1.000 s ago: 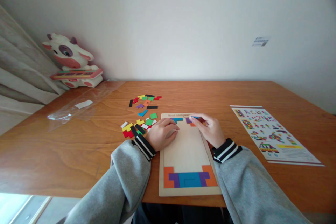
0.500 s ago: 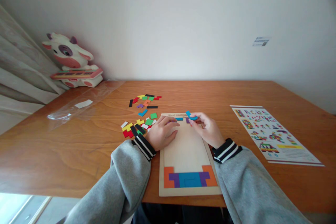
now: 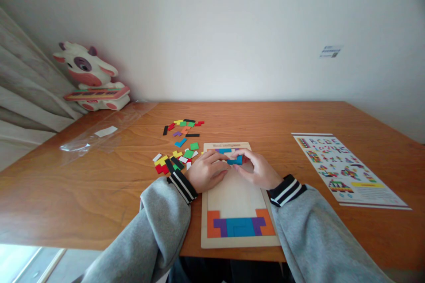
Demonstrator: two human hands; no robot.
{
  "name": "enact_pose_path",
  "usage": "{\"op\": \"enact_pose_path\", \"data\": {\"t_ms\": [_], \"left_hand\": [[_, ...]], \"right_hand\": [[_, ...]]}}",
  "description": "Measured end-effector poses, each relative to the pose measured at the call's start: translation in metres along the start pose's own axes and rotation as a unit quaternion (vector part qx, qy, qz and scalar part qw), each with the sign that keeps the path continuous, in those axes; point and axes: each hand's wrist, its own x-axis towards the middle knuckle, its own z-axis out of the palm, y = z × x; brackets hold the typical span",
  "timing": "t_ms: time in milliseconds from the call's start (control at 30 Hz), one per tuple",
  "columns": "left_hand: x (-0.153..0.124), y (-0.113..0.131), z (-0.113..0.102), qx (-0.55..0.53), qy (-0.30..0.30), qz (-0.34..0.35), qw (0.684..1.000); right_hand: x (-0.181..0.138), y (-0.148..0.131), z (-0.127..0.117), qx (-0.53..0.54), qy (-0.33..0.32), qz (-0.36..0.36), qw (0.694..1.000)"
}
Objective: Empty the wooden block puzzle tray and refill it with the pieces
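From where I stand, the right hand [image 3: 260,169] has its thumb and index finger closed around a blue piece [image 3: 237,160], held over the far part of the wooden tray [image 3: 235,199]. The left hand [image 3: 207,171] curls loosely by the piece's left end; I can't tell whether those fingers touch or grip it.

The filling looks only partly done to me. Nearest the person, well below the fingers, orange pieces [image 3: 212,228], purple pieces [image 3: 258,226] and a blue block [image 3: 239,227] fit snugly across the near end. Just beyond the fingers, a blue strip [image 3: 225,151] with purple beside it lies along the far end, though the hands hide some of it. Plain wood shows between, so I'd judge most of the middle remains to be filled.

Plenty of loose pieces [image 3: 161,161] lie on the counter [image 3: 83,194] just left of the left fingers, which cover part of that heap; a smaller cluster [image 3: 185,130] sits beyond. Well apart to the right is a printed sheet [image 3: 355,177]; far left, a clear plastic bag [image 3: 93,143] and a cow toy [image 3: 89,77], neither in the way.
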Motion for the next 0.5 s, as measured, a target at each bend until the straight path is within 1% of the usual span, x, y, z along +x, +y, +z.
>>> {"op": "enact_pose_path", "data": {"t_ms": [167, 267, 400, 500], "left_hand": [[0.000, 0.001, -0.001, 0.003, 0.001, -0.008, 1.000], [0.000, 0.001, -0.002, 0.011, 0.003, -0.020, 1.000], [0.001, 0.001, -0.002, 0.019, 0.018, -0.046, 0.999], [0.001, 0.000, -0.002, 0.003, 0.007, -0.036, 0.999]], "right_hand": [[0.001, 0.009, 0.004, -0.009, 0.050, 0.035, 0.998], [0.001, 0.012, 0.005, -0.001, 0.062, 0.045, 0.997], [0.000, 0.012, 0.005, -0.013, 0.028, 0.043, 0.999], [0.000, 0.012, 0.004, -0.057, 0.007, 0.022, 0.998]]}}
